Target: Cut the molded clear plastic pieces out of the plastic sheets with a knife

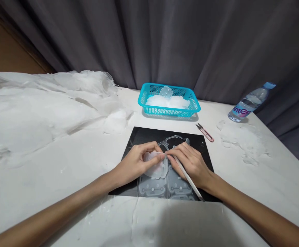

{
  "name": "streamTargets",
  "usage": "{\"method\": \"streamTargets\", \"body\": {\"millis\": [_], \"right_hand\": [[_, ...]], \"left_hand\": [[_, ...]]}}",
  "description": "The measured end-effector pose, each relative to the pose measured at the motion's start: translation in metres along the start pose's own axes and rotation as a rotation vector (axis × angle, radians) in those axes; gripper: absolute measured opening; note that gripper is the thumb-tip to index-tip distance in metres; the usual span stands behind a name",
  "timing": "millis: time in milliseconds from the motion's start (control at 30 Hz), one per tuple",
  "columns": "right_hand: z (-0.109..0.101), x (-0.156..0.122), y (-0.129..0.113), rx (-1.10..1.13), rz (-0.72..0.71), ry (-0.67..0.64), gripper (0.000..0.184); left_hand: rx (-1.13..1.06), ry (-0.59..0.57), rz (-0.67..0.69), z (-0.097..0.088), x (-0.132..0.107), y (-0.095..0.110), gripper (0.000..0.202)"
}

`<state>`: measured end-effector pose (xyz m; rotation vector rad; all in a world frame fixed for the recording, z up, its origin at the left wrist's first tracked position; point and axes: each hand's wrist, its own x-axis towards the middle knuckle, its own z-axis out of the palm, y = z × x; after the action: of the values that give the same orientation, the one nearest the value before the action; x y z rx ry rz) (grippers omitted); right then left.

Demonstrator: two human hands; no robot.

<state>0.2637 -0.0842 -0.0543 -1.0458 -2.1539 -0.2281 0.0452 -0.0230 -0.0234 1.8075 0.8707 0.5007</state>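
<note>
My left hand (144,157) is closed, thumb and fingers pinching a thin translucent piece of soft sheet (156,168) with a wavy edge. My right hand (190,161) is closed round a slim pale tool (189,178), its end slanting down towards the near right; the kind is unclear. The fingertips of both hands meet at the piece's upper right edge. Under them a moulded translucent sheet (151,187) with rounded shapes lies on a black board (136,137). A cut-out loop of the sheet (177,139) shows beyond my right hand.
A blue plastic basket (170,111) holding translucent pieces stands behind the board. Pink-handled thread snips (205,132) lie right of it. Further right are a water bottle (251,103) and loose scraps (244,139). A large heap of translucent sheets (36,109) covers the left of the white table (87,164).
</note>
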Motion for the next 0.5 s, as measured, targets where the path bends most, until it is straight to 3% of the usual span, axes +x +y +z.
{"method": "streamTargets", "body": {"millis": [333,400,500], "right_hand": [[0.0,0.001,0.0,-0.055,-0.015,0.003,0.011],[0.001,0.0,0.0,-0.054,-0.013,0.014,0.012],[0.001,-0.001,0.001,-0.028,-0.002,0.048,0.012]], "left_hand": [[-0.015,0.024,0.002,0.004,0.003,-0.003,0.025],[-0.149,0.152,-0.076,0.0,0.009,-0.009,0.024],[-0.389,0.454,-0.179,-0.013,0.019,-0.019,0.027]]}}
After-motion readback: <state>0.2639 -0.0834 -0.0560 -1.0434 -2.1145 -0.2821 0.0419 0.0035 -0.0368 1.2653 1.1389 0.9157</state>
